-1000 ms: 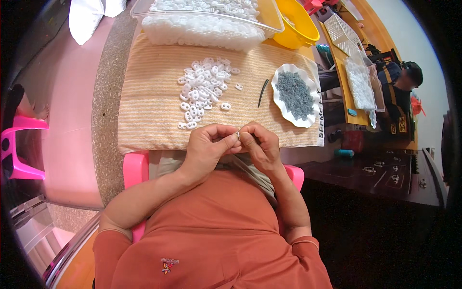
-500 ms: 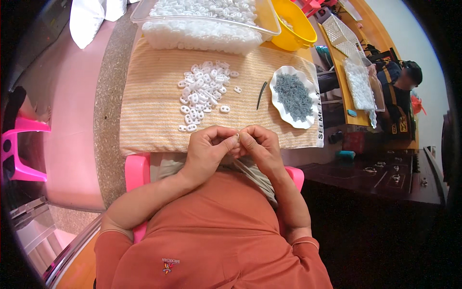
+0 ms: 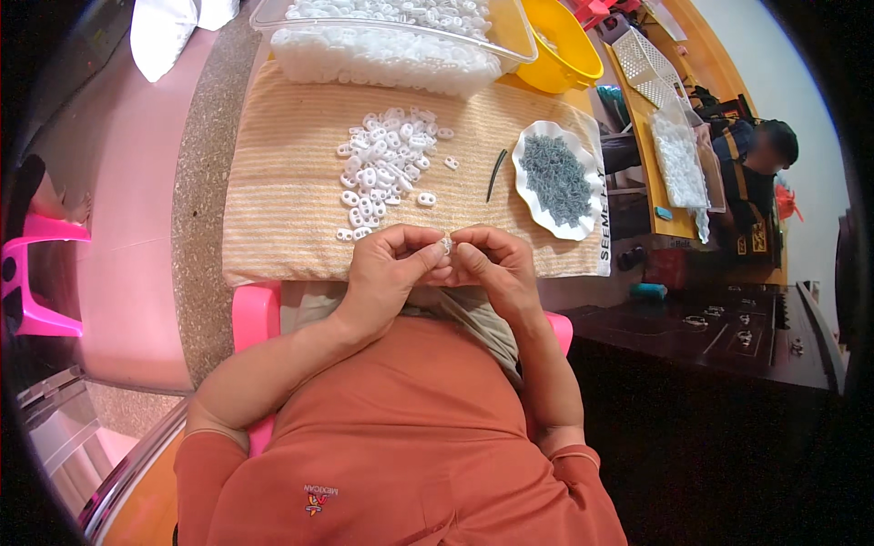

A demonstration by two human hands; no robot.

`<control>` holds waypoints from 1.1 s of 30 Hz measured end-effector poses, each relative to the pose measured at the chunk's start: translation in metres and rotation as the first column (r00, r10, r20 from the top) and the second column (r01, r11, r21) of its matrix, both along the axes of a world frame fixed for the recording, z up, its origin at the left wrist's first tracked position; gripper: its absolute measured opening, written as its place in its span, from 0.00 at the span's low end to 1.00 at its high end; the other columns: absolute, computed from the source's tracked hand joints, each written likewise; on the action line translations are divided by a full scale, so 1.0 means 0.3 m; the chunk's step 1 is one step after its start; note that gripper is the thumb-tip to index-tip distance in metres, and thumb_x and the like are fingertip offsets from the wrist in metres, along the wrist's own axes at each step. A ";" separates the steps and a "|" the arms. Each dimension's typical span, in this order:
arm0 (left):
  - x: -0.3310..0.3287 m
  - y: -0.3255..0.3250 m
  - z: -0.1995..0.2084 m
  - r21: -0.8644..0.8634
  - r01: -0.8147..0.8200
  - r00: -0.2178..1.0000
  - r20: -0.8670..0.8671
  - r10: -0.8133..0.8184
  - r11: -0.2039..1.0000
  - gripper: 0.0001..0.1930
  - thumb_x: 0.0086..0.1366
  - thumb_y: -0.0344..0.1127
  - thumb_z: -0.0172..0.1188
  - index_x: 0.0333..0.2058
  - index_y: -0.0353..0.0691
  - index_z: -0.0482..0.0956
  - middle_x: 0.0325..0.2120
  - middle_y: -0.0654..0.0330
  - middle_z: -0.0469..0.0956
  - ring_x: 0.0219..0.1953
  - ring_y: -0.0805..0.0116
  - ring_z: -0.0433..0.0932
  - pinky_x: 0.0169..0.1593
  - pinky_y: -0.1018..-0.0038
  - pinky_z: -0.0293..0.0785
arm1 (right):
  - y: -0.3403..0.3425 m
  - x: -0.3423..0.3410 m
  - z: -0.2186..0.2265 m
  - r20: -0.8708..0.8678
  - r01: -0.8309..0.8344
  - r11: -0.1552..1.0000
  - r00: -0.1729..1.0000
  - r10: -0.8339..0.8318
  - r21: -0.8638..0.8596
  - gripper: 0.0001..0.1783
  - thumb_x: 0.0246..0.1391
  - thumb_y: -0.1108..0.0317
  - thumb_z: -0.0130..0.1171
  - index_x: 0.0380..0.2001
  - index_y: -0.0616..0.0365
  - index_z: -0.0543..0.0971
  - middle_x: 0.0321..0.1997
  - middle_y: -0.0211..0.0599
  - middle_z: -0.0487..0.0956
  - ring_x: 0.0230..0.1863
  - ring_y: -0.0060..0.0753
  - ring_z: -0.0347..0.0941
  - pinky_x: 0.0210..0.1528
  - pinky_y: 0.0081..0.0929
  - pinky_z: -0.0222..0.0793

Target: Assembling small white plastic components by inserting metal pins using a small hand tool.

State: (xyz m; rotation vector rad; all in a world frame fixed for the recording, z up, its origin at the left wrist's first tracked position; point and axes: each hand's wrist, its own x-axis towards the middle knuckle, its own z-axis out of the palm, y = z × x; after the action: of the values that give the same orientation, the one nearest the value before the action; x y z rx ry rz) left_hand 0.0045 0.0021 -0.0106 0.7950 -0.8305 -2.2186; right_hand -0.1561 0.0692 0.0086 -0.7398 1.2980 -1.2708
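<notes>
My left hand [image 3: 393,268] and my right hand [image 3: 496,268] meet at the near edge of the towel-covered table. Between their fingertips is a small whitish piece [image 3: 447,244], pinched by both hands and mostly covered by the fingers. Just beyond lies a loose pile of white oval plastic pieces with two holes [image 3: 387,164]. To the right, a scalloped white plate [image 3: 528,202] holds a heap of small grey-blue tube-like bits [image 3: 555,177]. A thin dark stick-like strip [image 3: 496,175] rests on the towel beside the plate.
At the far edge stands a clear plastic bin [image 3: 391,68] full of white pieces, with a yellow basin [image 3: 574,68] next to it. A striped towel [image 3: 282,182] covers the table. A pink stool [image 3: 45,264] is at left; another person [image 3: 756,164] sits far right.
The fingertips have parted slightly, so more of the small whitish piece shows between them. Both hands stay together, while the whole view has shifted a little.
</notes>
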 end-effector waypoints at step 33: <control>0.008 0.010 -0.005 0.029 -0.016 0.999 -0.037 0.017 0.999 0.10 0.63 0.29 0.59 0.41 0.30 0.76 0.32 0.58 0.79 0.32 0.74 0.79 0.39 0.79 0.79 | -0.022 -0.039 0.037 -0.225 -0.042 0.998 0.974 0.031 -0.043 0.05 0.58 0.74 0.57 0.36 0.66 0.78 0.30 0.29 0.78 0.29 0.16 0.74 0.33 0.15 0.72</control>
State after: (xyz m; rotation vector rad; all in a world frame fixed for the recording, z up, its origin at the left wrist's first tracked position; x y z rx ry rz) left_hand 0.0070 0.0051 -0.0122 0.7683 -0.7734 -2.2289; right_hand -0.1677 0.0627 0.0195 -0.9591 1.4321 -1.2176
